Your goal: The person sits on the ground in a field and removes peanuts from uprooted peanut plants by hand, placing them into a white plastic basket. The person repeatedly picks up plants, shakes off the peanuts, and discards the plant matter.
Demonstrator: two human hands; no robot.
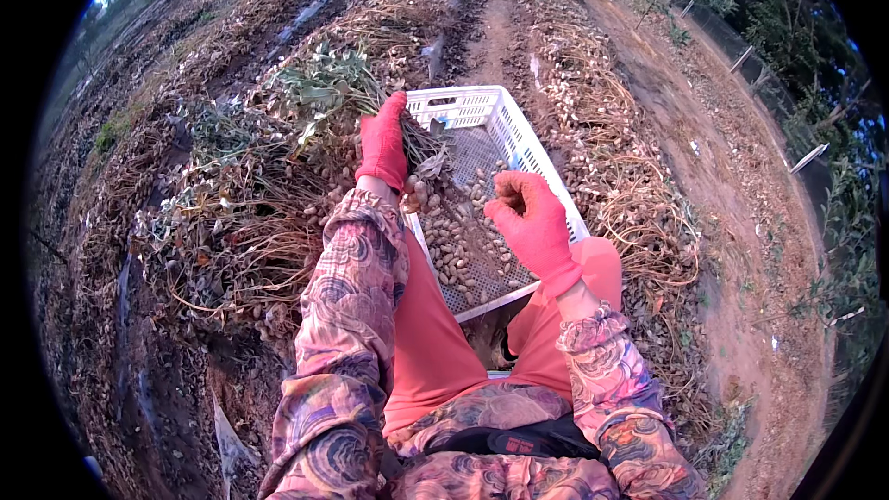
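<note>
My left hand point(383, 142), in a red knit glove, is closed around the stems of a peanut plant point(330, 87). Green leaves stick out to the left, while the roots and pods hang over the left side of a white slatted plastic crate point(531, 146). Over the crate's right part is my right hand point(531, 215), in a matching glove with a soil-stained palm, its fingers curled; whether anything is between them cannot be told. Loose peanuts in their shells point(451, 250) lie on the crate's mesh floor between my knees.
A heap of pulled peanut plants point(250, 222) lies close on the left. On the right runs a row of dried plants with pods point(611, 146), then a dirt strip point(736, 222) and a low fence with posts point(742, 59). Plastic film point(323, 0) lies between rows.
</note>
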